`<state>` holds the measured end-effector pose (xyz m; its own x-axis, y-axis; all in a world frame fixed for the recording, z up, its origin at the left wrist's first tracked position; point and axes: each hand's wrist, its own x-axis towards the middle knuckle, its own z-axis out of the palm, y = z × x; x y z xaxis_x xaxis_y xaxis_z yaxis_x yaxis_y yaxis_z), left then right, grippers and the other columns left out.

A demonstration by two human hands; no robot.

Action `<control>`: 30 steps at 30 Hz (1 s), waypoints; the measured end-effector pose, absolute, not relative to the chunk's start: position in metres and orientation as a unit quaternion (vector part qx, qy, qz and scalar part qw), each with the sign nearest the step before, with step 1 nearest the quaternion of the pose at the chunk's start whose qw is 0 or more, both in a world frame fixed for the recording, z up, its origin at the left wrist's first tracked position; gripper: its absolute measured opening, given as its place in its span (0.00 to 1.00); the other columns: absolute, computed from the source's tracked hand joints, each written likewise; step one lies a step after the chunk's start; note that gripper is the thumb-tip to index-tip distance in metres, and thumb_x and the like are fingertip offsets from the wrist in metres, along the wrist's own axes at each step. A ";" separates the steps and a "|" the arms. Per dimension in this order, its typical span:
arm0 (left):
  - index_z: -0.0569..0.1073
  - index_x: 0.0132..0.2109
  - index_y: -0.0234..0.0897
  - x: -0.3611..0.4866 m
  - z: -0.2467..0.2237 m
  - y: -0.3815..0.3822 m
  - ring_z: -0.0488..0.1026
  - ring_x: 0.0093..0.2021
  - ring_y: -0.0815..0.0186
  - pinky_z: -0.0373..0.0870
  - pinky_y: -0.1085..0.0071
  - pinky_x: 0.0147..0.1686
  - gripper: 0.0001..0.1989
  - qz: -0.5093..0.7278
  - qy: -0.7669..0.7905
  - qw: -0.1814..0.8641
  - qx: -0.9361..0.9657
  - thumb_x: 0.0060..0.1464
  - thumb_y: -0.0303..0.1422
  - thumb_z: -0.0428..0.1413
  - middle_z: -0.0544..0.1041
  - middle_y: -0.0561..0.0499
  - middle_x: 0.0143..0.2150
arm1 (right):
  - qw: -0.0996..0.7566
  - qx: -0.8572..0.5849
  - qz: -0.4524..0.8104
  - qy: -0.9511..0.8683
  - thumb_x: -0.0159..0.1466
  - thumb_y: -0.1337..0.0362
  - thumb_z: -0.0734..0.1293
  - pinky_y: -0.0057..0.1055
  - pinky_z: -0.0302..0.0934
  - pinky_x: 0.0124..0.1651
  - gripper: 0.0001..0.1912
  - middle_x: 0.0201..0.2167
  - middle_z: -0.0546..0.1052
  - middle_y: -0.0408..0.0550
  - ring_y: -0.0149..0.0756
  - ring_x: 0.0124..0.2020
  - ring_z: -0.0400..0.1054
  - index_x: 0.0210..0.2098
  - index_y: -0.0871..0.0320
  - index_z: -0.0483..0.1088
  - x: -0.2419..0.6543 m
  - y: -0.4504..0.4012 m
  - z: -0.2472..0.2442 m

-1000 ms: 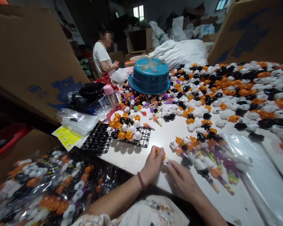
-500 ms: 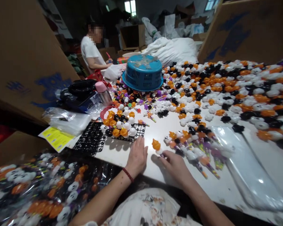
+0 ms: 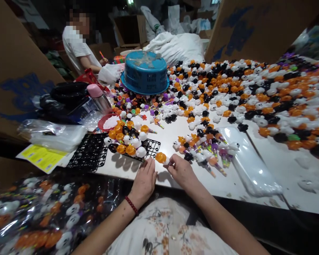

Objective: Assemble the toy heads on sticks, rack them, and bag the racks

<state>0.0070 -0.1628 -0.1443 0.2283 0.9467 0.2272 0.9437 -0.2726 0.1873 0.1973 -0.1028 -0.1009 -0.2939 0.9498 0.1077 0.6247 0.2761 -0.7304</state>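
My right hand (image 3: 182,171) pinches the thin stem of a Halloween stick topped with an orange pumpkin head (image 3: 161,158) and a white piece beneath it. The stick leans left, its head close to my left fingertips. My left hand (image 3: 144,180) lies with fingers stretched out at the front edge of a black grid rack (image 3: 152,148); whether it presses on the rack is unclear. Rows of orange, black and white heads (image 3: 127,140) stand in that rack. Right of my hands lies a loose pile of similar sticks (image 3: 202,148).
An upturned blue basket (image 3: 145,74) stands behind, near a pink-capped flask (image 3: 98,97). Heaped figure heads (image 3: 255,92) cover the right back. Clear plastic bags (image 3: 251,163) lie at right, another black grid (image 3: 89,152) at left. A person (image 3: 78,49) works at the back left.
The view has swung right, so things sit further left. My right hand has brought the pumpkin stick closer to my left hand and the rack, and its head has tipped left.
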 end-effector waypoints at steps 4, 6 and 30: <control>0.58 0.67 0.29 0.010 -0.148 -0.176 0.59 0.69 0.52 0.63 0.54 0.62 0.24 0.150 0.588 -0.002 0.795 0.66 0.30 0.44 0.64 0.36 0.68 | 0.251 -0.520 0.255 -0.776 0.60 0.70 0.67 0.28 0.52 0.33 0.04 0.28 0.72 0.43 0.34 0.30 0.65 0.33 0.56 0.66 0.191 -0.105 -0.101; 0.59 0.67 0.29 0.010 -0.148 -0.177 0.61 0.68 0.50 0.64 0.52 0.62 0.24 0.149 0.585 0.000 0.798 0.66 0.29 0.44 0.65 0.36 0.67 | 0.242 -0.513 0.229 -0.791 0.61 0.70 0.66 0.28 0.53 0.33 0.04 0.31 0.72 0.44 0.34 0.31 0.65 0.34 0.56 0.66 0.188 -0.106 -0.101; 0.56 0.70 0.42 -0.034 -0.058 -0.167 0.66 0.64 0.52 0.68 0.49 0.60 0.32 0.339 0.480 -0.124 0.800 0.61 0.25 0.53 0.70 0.40 0.63 | 0.318 -0.492 0.373 -0.719 0.63 0.66 0.65 0.28 0.56 0.34 0.03 0.30 0.74 0.43 0.34 0.30 0.66 0.38 0.57 0.69 0.165 -0.083 -0.108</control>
<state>-0.0340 -0.1671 -0.0585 0.3097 0.6840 0.6605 0.8515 -0.5087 0.1275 0.1651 -0.0830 -0.1081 -0.3132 0.9454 0.0901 0.4710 0.2370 -0.8497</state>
